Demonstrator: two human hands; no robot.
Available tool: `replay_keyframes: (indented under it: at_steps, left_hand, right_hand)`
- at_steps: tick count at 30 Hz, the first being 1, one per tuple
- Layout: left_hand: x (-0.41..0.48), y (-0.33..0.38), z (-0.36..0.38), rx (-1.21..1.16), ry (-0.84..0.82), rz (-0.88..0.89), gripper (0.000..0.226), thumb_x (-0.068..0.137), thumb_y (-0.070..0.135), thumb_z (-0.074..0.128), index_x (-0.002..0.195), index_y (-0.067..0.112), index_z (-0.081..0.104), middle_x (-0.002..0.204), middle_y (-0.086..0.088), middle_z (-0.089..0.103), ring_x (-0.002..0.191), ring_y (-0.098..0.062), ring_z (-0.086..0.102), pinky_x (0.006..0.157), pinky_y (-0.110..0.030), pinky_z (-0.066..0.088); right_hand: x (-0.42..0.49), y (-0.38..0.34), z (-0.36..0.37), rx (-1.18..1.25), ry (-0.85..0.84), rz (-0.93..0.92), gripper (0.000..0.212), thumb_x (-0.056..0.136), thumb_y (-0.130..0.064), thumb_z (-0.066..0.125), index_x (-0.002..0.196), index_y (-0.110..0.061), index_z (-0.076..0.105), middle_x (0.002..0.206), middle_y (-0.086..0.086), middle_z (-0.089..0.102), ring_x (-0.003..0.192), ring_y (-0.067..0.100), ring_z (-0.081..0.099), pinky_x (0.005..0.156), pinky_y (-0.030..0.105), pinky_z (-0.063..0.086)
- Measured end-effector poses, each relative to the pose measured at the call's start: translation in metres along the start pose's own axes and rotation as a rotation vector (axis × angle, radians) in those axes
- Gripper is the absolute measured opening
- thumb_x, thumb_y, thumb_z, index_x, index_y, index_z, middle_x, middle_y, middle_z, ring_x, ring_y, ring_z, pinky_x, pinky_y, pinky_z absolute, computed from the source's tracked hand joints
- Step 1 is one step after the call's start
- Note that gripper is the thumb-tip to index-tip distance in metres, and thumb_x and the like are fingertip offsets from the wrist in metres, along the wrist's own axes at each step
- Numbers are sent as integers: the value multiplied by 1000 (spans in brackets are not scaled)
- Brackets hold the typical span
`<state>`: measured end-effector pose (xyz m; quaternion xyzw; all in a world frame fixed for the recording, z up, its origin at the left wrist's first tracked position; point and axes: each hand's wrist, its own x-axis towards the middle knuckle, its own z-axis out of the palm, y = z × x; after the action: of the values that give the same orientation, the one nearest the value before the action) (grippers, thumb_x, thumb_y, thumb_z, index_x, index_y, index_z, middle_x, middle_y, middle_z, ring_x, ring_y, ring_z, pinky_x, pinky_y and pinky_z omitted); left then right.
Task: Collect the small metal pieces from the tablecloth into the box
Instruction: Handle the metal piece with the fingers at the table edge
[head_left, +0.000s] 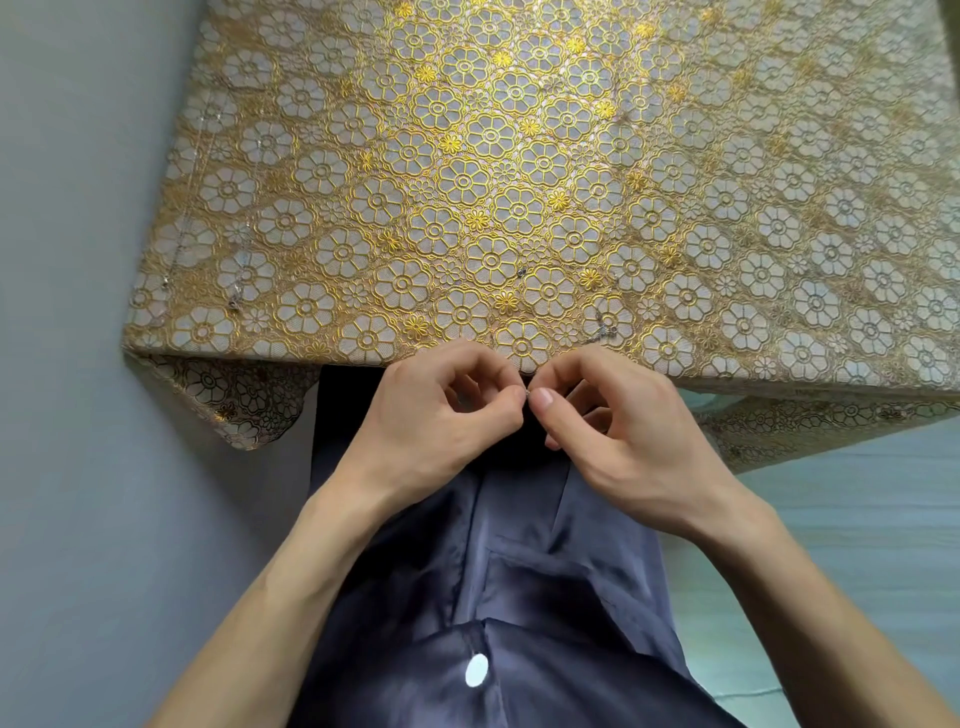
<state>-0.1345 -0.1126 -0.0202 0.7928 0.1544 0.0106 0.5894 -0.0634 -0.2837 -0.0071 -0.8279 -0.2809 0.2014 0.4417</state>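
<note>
Closest to me is my dark shirt, and just beyond it my two hands meet in front of the table's near edge. My left hand and right hand both have their fingers curled in, and thumb and forefinger tips are pressed together on one tiny metal piece. It shows only as a glint between the tips, too small to tell its shape. So I judge I am mid-collection, with one piece lifted and not yet dropped off.

The box is nowhere in view, so I cannot say which way to carry this piece. The next move calls for passing it fully to one hand without loosening the pinch, since my hands hang off the edge and a slip would send it down to my lap or the floor.

On the tablecloth, a tangled bit lies just beyond my right hand, near the edge. A dark speck sits a little farther in, and another small bit lies well to the left, close to the side edge. The busy gold pattern hides such things easily. Beyond them the cloth runs wide and flat, leaving plenty of room for reaching.
</note>
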Motion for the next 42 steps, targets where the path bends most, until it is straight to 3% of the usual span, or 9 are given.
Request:
replay_keyframes:
  at_steps: [3,7,11,17,22,33,38,42]
  left_hand:
    - [1,0,-2,-2,-23,-15,22,71,49,62,81,29,68,74,7,67,65,-15,57,63,-20,45]
    - [0,0,-2,-20,-51,-31,24,70,49,62,80,28,69,71,10,64,62,-5,53,62,-18,43]
    - [0,-1,-2,-5,-63,-28,22,70,47,63,79,28,69,74,4,67,66,-16,58,62,-21,46]
    - [1,-1,-4,7,-66,-13,23,71,48,63,83,29,69,74,8,66,65,-5,56,63,-18,46]
    - [1,-2,-4,12,-75,-1,22,72,47,64,83,28,69,69,16,62,62,-3,53,62,-17,44]
    - [1,-4,-5,18,-75,7,20,71,43,64,76,24,69,68,13,62,60,-2,53,61,-14,42]
    - [0,-3,-5,-28,-85,-17,20,71,44,63,80,26,68,71,8,64,64,-5,54,62,-18,43]
    - [0,-3,-7,-71,-99,-38,20,71,44,64,77,26,68,71,6,65,64,-7,53,63,-18,44]
  right_hand:
    - [1,0,0,17,-14,-5,5,93,-27,62,90,-22,63,81,-11,62,73,14,66,64,30,53]
    - [2,-1,0,-9,-29,-29,8,93,-25,60,89,-19,61,79,-10,61,72,14,64,63,27,51]
    - [2,0,0,-9,-46,-22,8,92,-26,59,87,-19,59,76,-10,61,70,14,62,62,22,48]
    - [1,2,1,12,-26,14,7,93,-27,60,89,-22,60,78,-9,62,72,15,64,62,23,49]
    - [1,1,1,18,-32,10,9,93,-27,60,88,-20,61,79,-8,62,73,16,65,62,27,50]
    - [2,-1,3,45,-63,17,8,92,-27,58,85,-23,58,74,-9,61,70,17,62,62,22,47]
    - [1,0,3,106,-15,36,3,90,-25,62,92,-24,60,86,-9,63,71,20,66,60,32,52]
    - [2,1,2,130,-32,21,20,87,-20,66,106,-24,63,103,-12,65,68,20,65,59,26,52]
